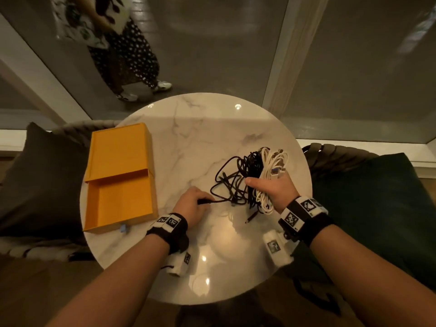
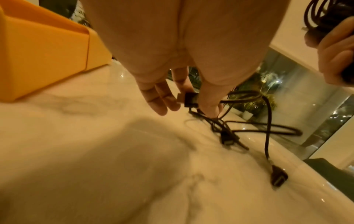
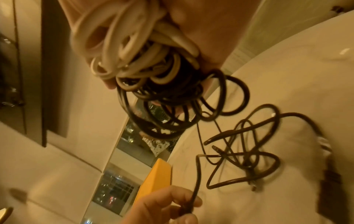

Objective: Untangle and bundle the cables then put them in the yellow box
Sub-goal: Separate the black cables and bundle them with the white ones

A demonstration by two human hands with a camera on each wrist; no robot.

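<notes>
- The right hand [image 1: 274, 188] is clamped around a thick bunch of cables above the right edge of the round marble tabletop [image 1: 193, 128]; its thumb points toward the middle of the tabletop.
- In that bunch the white cables [image 1: 271, 171] sit on the outer, right side, looped above and below the fist, and the black cables [image 1: 250, 166] are packed just beside them on the inner side.
- The right wrist view shows the white loops [image 3: 122, 42] pressed against the palm, with the black coils [image 3: 172, 97] hanging beneath them.
- Loose black strands trail from the bunch down onto the tabletop between the two hands, crossing one another in a tangle [image 1: 226, 187].
- The left hand [image 1: 192, 206] is lower and nearer the middle of the tabletop, apart from the right hand, pinching the end of one black strand.
- In the left wrist view, the fingers [image 2: 159, 97] and thumb close on a black plug [image 2: 190, 99], from which the strand runs off toward the tangle.
- Another black plug [image 2: 336, 178] lies free on the tabletop near its front right edge.
- The yellow box [image 1: 119, 175] stands at the left edge of the tabletop, just left of the left hand and not touching it.
- Its drawer is slid out toward the near edge, with no cable inside.
- A dark cushion [image 1: 40, 175] lies beyond the tabletop's left edge.
</notes>
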